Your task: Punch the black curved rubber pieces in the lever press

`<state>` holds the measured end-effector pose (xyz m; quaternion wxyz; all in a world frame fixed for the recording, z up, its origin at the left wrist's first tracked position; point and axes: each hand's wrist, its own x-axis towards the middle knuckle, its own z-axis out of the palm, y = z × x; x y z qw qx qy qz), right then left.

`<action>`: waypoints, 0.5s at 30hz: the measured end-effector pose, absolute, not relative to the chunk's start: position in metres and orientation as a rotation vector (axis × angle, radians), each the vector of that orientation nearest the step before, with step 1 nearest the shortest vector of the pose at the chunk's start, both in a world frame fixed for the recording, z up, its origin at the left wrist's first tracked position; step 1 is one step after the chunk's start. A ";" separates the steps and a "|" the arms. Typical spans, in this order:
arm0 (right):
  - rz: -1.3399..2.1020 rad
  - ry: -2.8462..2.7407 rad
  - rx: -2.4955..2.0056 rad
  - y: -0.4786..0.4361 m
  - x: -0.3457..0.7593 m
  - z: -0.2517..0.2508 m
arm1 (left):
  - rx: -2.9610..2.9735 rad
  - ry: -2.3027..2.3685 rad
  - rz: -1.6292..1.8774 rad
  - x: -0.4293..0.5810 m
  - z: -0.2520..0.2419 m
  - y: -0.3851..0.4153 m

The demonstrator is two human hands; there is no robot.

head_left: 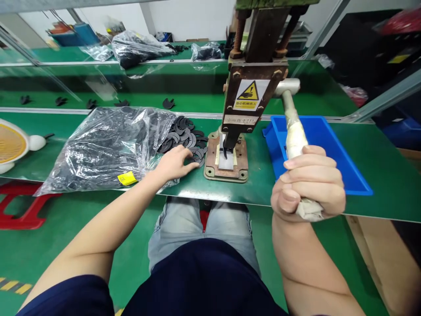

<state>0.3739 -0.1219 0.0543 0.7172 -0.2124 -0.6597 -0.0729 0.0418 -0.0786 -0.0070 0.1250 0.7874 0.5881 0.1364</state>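
My right hand (309,184) is wrapped around the cloth-wrapped lever handle (294,131) of a hand press (250,94). Beside the press base, my left hand (176,164) rests on loose black crescent-shaped parts (182,131), its thumb apart from the fingers; some fingertips are hidden, and I see no part lifted. These parts spill from a large clear plastic bag (108,145) full of dark pieces. Under the press ram, one small black part (225,151) is on the metal plate of the base (212,171).
A blue plastic bin (348,166) is right of the press. Several black parts (169,103) lie along a strip behind the bag. More bags (138,46) sit on the back shelf. At the far left is a yellow-and-white fan-like object (15,140). Below stands a red stool (24,210).
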 end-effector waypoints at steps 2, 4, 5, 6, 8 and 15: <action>-0.165 -1.477 -0.473 -0.122 0.375 0.055 | 2.353 1.716 0.319 0.049 -0.019 -0.083; -0.166 -1.498 -0.480 -0.123 0.376 0.055 | 2.346 1.723 0.252 0.055 -0.027 -0.081; -0.167 -1.503 -0.485 -0.123 0.377 0.056 | 2.335 1.716 0.234 0.057 -0.029 -0.080; -0.169 -1.507 -0.488 -0.124 0.377 0.056 | 2.325 1.698 0.219 0.058 -0.030 -0.078; -0.173 -1.515 -0.489 -0.125 0.378 0.056 | 2.322 1.635 0.202 0.057 -0.030 -0.077; -0.160 -1.486 -0.482 -0.125 0.374 0.057 | 1.953 1.599 0.489 0.048 -0.013 -0.085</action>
